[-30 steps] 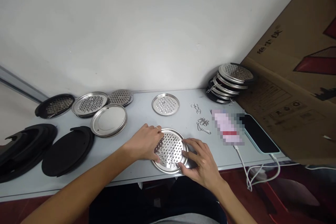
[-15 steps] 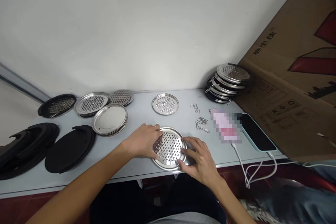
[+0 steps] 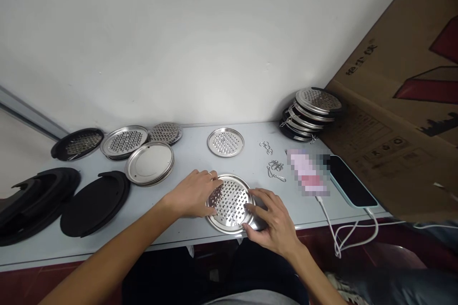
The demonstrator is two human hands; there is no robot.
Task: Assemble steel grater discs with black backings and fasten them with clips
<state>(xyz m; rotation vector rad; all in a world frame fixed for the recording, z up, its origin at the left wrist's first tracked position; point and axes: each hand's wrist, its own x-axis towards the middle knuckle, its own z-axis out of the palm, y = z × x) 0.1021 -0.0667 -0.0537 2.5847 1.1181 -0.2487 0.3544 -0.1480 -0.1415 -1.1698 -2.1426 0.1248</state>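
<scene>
Two bare hands at lower centre, both on one perforated metal disc (image 3: 232,204) near the front edge of a pale, smooth table (image 3: 193,155). Left hand (image 3: 195,194) grips and hides its left rim; right hand (image 3: 274,221), fingers half spread, touches the right rim, hold or touch I cannot tell. Black plates (image 3: 43,207) run off frame left; mosaic masks a pink item (image 3: 307,171). White wall (image 3: 200,57) behind; cardboard box (image 3: 397,93) upper right.

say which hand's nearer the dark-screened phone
Right. The right hand is left of the phone, at the right edge of the grater; the left hand is farther left, at the opposite edge.
</scene>
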